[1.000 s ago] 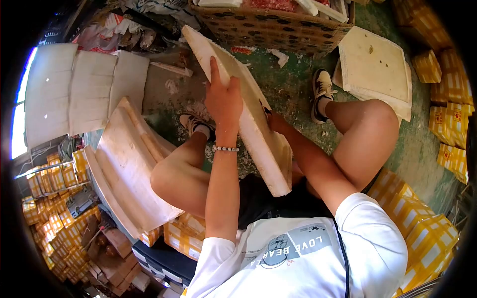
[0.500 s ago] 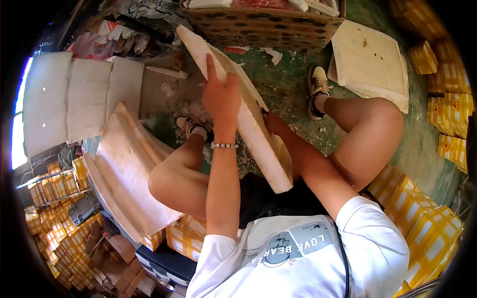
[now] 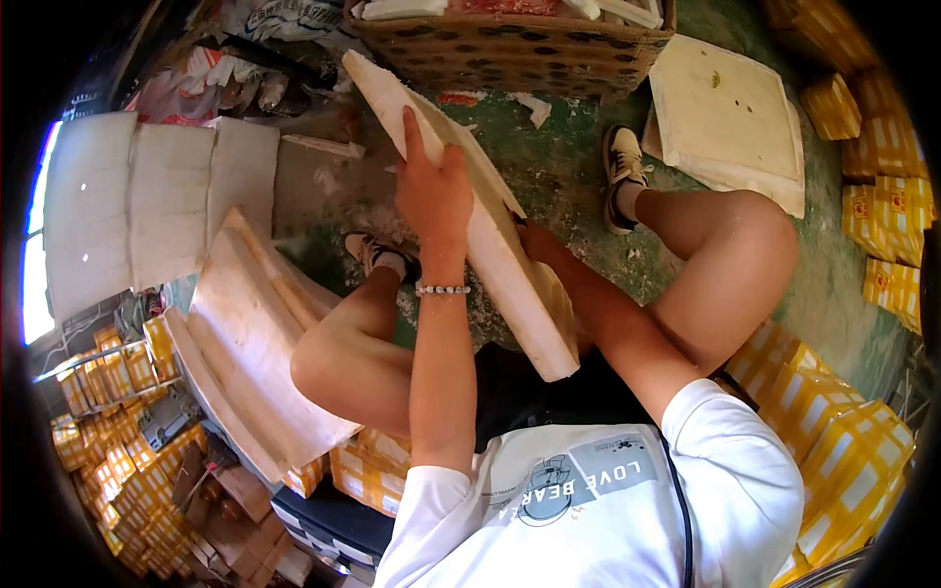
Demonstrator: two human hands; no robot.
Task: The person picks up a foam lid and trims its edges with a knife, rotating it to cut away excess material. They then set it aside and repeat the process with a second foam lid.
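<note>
A thick white foam board (image 3: 510, 279) stands tilted on edge between my legs, its far end pointing up and left. My left hand (image 3: 433, 191) grips the board across its upper edge, the index finger stretched along the surface. On the board's right side is my right hand (image 3: 539, 240), in shadow with its fingers curled. A small dark item (image 3: 517, 218) shows at these fingers, against the board; its kind cannot be made out. The board partly hides the right hand's fingertips.
Foam slabs (image 3: 260, 343) lean by my left knee, with more foam sheets (image 3: 172, 196) behind. A cardboard box (image 3: 510, 59) holding foam pieces stands ahead. Flat foam panels (image 3: 725, 113) lie at right. Yellow-taped boxes (image 3: 833, 441) are stacked on both sides. White crumbs litter the green floor (image 3: 578, 176).
The view has shifted very slightly. Both hands and the foam board keep nearly the same position.
</note>
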